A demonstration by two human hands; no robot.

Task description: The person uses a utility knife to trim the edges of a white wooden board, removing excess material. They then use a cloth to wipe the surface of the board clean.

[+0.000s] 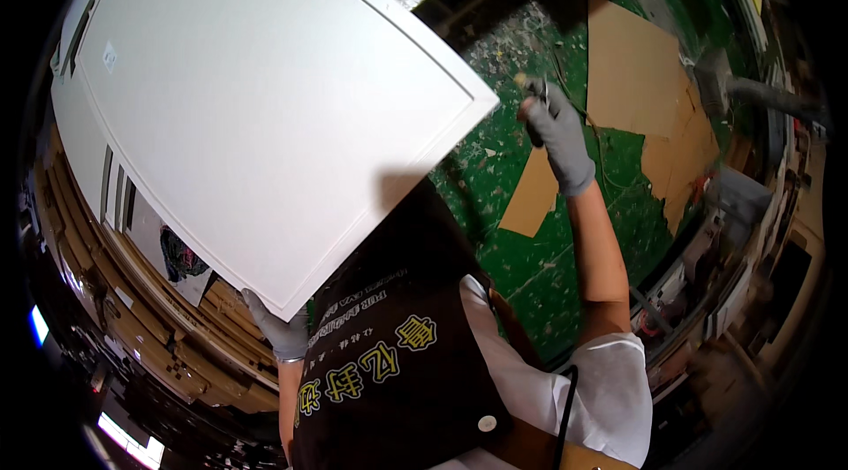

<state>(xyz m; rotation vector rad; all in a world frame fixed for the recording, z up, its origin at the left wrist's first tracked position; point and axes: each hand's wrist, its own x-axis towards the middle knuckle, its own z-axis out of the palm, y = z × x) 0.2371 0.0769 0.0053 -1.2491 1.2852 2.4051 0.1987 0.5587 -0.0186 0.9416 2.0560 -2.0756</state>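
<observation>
A large white panel [265, 108], like a cabinet door with a raised border, lies across the left and middle of the head view. My left hand [276, 325], in a grey glove, grips the panel's near corner; part of its fingers is hidden by the panel. Beyond the panel's right corner, my right hand [561, 139], gloved in grey too, is raised clear of it. Its fingers are closed around a small thing with a yellowish tip, too small to name. I wear a dark apron [389, 337] over a white top.
Beneath is a green, paint-spotted floor [530, 276] with cardboard sheets [632, 72] on it. More white panels [79, 147] lie under the top one. Stacked brown boards [141, 293] fill the left side. A grey pipe-like bar [768, 97] juts in at right.
</observation>
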